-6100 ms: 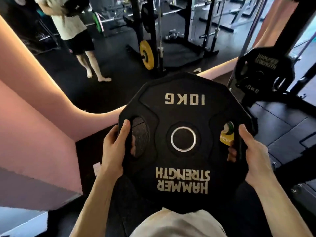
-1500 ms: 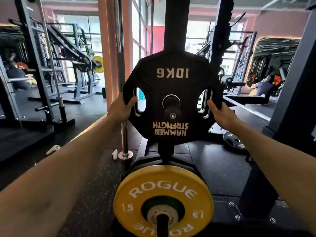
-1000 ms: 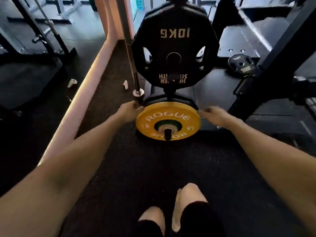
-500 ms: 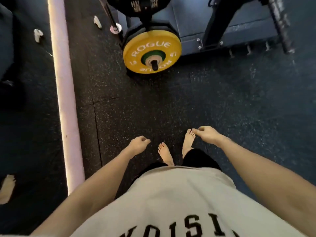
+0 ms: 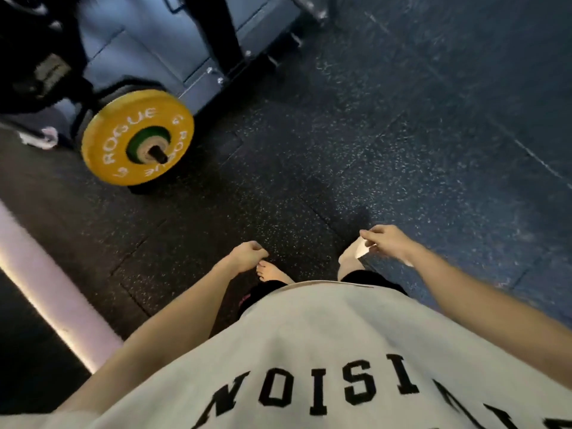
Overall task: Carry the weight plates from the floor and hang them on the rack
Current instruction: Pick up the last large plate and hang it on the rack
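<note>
My head camera is looking almost straight down over my shirt (image 5: 325,351) at the speckled floor (image 5: 402,150), sitting close to my chest, with the yellow plate (image 5: 108,144) lying off toward the upper left.

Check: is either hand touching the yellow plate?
Apart. The head view shows bare floor between the yellow plate and both the left hand and right hand.

yellow rogue plate (image 5: 136,137) upright on the rack's (image 5: 223,41) low peg, upper left
</note>
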